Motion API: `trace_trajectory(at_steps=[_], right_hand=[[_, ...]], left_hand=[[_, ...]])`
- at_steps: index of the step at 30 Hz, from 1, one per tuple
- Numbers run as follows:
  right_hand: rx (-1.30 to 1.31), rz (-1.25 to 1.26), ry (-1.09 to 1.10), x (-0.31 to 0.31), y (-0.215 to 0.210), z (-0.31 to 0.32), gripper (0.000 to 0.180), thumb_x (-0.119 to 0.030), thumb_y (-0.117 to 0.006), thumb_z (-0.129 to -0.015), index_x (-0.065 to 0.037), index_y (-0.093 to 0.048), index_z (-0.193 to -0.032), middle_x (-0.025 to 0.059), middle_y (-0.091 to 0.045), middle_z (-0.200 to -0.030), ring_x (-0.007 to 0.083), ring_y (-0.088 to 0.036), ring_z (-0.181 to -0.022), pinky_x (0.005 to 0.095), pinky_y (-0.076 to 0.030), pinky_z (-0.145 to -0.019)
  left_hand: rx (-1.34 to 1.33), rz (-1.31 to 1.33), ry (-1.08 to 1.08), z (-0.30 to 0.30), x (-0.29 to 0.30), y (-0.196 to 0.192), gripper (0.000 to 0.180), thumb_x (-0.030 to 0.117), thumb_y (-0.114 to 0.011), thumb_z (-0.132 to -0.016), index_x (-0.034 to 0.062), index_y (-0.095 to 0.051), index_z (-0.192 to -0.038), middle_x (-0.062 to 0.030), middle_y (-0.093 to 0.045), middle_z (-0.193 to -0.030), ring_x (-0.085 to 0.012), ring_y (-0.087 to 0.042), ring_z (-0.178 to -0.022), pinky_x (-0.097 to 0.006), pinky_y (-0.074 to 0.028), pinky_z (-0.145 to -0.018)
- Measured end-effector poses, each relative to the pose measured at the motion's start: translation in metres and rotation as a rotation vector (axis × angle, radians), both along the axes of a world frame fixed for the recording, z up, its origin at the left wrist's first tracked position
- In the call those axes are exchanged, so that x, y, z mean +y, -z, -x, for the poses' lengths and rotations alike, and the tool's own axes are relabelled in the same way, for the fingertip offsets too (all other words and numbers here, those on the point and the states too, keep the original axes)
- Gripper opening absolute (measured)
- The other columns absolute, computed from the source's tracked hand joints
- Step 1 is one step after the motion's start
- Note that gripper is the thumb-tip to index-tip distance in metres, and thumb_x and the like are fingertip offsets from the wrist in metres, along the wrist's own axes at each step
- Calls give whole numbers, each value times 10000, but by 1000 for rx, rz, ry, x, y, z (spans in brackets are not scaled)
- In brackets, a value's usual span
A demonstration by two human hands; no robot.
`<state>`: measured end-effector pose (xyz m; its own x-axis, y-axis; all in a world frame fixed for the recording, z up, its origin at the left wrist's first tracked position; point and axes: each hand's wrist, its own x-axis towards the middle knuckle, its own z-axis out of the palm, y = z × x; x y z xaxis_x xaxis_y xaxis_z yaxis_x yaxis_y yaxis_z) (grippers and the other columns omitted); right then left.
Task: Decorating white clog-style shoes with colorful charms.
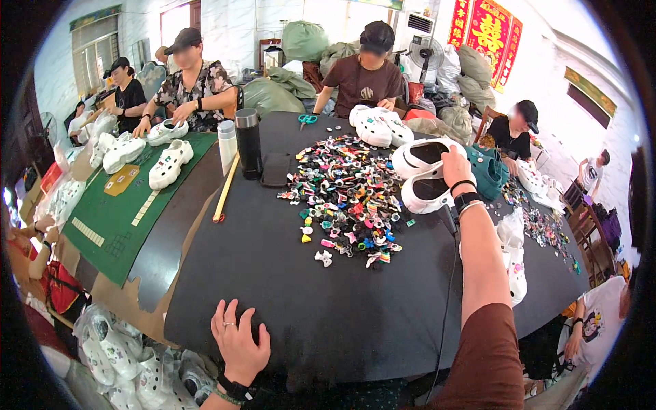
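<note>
Left hand [238, 342] lies flat, fingers spread and released, on the black tabletop [328, 307]; right hand [456, 164] reaches far, fingers grasping a white clog [429, 190] beside the charm pile [348, 195], apparently bare, fitting seemingly not yet begun

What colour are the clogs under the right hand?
White clogs, seen in the head view under the right hand.

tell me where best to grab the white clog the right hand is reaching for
Probably by the rim of its foot opening. The white clog lies opening-up on the black table, and the right hand already rests at its far edge, so coming down from above and hooking fingers inside looks easiest.
</note>
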<state>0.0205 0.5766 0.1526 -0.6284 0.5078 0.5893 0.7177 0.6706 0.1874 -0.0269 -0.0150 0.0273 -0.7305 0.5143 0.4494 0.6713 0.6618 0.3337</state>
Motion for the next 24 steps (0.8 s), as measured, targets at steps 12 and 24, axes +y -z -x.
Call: trace_trajectory(at_steps=[12,24], right_hand=[[21,212,-216,19,7,17,222,-76,-716,-650,-93,-734,-871,170,-683,-951,362,-636,-970,436,-518,-854],[10,355,-806,-163,-46,0,215,-18,-612,-694,-34,-699,-890,201,-651,-1086,376,-602,-1055,436,-479,-949]], left_hand=[[-41,19,5,1,5,-2,382,147,-654,-778,17,-606,-1134,-205,-496,-1321,-429,-386,-1310,-574,-281,-1077],[54,5,-14,0,-1,3,355,144,-645,-807,30,-608,-1141,-191,-517,-1318,-410,-442,-1270,-550,-304,-1075]])
